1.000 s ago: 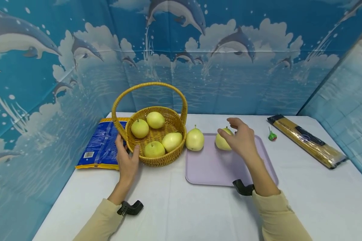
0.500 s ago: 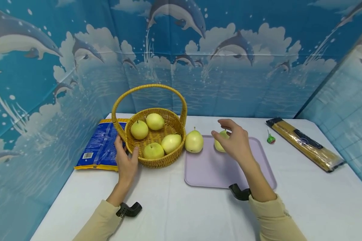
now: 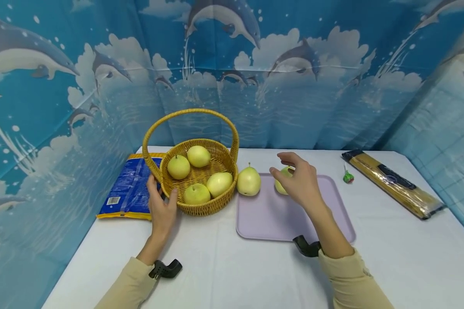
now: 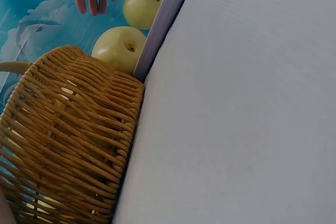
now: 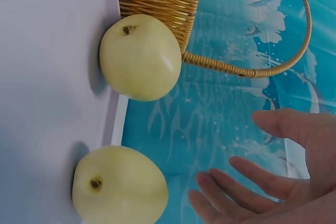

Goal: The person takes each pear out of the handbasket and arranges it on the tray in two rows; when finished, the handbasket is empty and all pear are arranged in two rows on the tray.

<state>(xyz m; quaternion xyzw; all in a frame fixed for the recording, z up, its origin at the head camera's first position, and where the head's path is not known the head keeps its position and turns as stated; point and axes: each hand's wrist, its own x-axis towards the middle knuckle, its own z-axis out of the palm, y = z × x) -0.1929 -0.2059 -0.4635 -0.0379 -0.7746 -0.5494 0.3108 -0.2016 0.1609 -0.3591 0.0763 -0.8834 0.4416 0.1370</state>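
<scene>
My left hand (image 3: 162,214) holds the wicker basket (image 3: 205,209) by its left side, thumb over the rim; most fingertips are hidden. Inside the basket lie several yellow-green pears (image 3: 219,184). One pear (image 3: 249,181) stands at the left back corner of the lilac tray (image 3: 270,223), close beside the basket. Another pear (image 5: 121,184) stands farther right on the tray, partly hidden by my right hand (image 3: 299,182) in the head view. That hand hovers with thumb and fingers apart; the right wrist view shows nothing in it and a gap between it and both pears.
A blue and yellow packet (image 3: 127,189) lies behind and left of the basket. To the tray's right are a green-wrapped lollipop (image 3: 348,177) and a long gold and black packet (image 3: 394,182). A dolphin-print curtain (image 3: 232,98) hangs along the back of the white table (image 3: 212,266).
The right hand has shifted slightly left over the right-hand pear, then almost stopped. The left hand, basket and pears keep their places; the head view has tilted a little.
</scene>
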